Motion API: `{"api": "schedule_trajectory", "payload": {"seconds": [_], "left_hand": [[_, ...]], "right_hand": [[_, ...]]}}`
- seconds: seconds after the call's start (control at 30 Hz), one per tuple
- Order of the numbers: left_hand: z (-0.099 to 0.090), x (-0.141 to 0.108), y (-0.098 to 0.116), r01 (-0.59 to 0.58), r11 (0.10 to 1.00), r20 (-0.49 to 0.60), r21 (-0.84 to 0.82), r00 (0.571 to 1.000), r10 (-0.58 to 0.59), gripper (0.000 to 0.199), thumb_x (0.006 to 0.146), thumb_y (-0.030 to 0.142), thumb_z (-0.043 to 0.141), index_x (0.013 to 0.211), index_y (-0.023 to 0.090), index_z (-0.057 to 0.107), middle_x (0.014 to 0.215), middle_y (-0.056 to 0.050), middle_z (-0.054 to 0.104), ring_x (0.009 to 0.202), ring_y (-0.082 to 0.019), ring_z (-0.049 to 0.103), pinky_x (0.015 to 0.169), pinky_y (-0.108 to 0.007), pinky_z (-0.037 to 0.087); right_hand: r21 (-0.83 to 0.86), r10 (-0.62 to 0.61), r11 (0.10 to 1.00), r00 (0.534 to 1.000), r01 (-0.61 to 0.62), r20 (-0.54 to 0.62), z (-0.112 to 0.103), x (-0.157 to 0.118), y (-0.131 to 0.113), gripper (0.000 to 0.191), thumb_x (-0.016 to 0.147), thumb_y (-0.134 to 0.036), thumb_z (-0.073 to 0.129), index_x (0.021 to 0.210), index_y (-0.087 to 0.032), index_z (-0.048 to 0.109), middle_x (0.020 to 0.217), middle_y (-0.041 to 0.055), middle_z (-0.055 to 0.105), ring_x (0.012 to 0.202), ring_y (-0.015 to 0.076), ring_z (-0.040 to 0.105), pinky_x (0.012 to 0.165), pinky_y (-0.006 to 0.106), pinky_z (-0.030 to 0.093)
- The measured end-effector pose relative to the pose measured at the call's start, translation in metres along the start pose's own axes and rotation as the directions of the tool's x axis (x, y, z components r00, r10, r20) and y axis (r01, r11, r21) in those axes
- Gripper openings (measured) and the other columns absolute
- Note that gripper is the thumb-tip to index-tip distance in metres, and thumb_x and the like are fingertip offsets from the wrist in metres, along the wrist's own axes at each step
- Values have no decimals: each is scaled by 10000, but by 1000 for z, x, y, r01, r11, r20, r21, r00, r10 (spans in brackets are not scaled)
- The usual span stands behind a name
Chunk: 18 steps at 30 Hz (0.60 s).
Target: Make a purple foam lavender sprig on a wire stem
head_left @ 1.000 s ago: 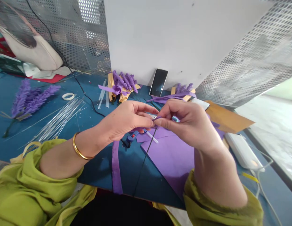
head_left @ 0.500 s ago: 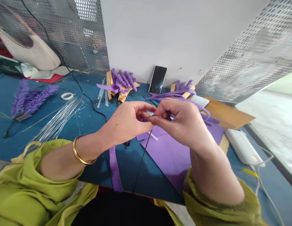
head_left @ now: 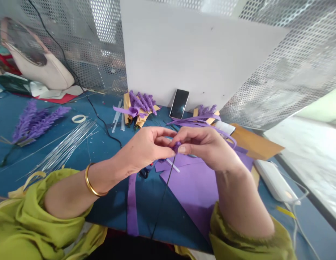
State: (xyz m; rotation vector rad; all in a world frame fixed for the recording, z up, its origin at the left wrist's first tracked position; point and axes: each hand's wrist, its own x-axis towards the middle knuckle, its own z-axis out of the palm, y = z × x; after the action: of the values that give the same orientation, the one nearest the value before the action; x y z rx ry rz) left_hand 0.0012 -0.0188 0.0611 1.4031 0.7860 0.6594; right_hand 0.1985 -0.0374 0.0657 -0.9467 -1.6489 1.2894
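Note:
My left hand (head_left: pixel 149 148) and my right hand (head_left: pixel 207 146) meet over the middle of the table. Pinched between their fingertips is a small purple paper flower (head_left: pixel 177 146) on a thin dark wire stem (head_left: pixel 167 184). The stem runs down toward the table's front edge. My right thumb and forefinger press the flower from the right. On the left, my curled fingers and thumb close in at its base; their exact contact is partly hidden. Below the hands lies a purple paper sheet (head_left: pixel 193 180), with a purple strip (head_left: pixel 132 206) hanging under my left wrist.
Finished purple flower sprigs (head_left: pixel 39 121) lie at the left, near a bundle of silvery wires (head_left: pixel 63 146) and a tape roll (head_left: pixel 78 118). Wrapped small bouquets (head_left: pixel 142 108) and a phone (head_left: pixel 179 104) stand at the back. A white power bank (head_left: pixel 276 180) and cable lie at right.
My view has shifted, so the table things sit lower in the picture. My right fingers have shifted around the wire's top, and more of the purple flower now shows between the fingertips.

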Motion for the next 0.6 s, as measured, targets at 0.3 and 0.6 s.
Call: {"api": "schedule_trajectory", "payload": {"seconds": [0.3, 0.6], "left_hand": [[-2, 1, -4, 24, 998, 20, -53, 1000, -23, 511, 688, 194, 790, 1184, 154, 672, 736, 6, 681, 618, -110, 561, 591, -254, 419], [-7, 1, 4, 17, 999, 102, -35, 995, -13, 380, 761, 170, 706, 1140, 156, 714, 765, -14, 703, 688, -117, 610, 683, -258, 457]], "right_hand": [[-96, -45, 995, 997, 40, -60, 3, 4, 4, 260, 701, -366, 859, 707, -152, 712, 660, -1, 653, 621, 113, 578, 594, 264, 455], [-121, -40, 992, 998, 35, -45, 0, 0, -3, 193, 738, -330, 838, 725, -177, 720, 596, -28, 615, 549, 106, 537, 533, 259, 426]]}}
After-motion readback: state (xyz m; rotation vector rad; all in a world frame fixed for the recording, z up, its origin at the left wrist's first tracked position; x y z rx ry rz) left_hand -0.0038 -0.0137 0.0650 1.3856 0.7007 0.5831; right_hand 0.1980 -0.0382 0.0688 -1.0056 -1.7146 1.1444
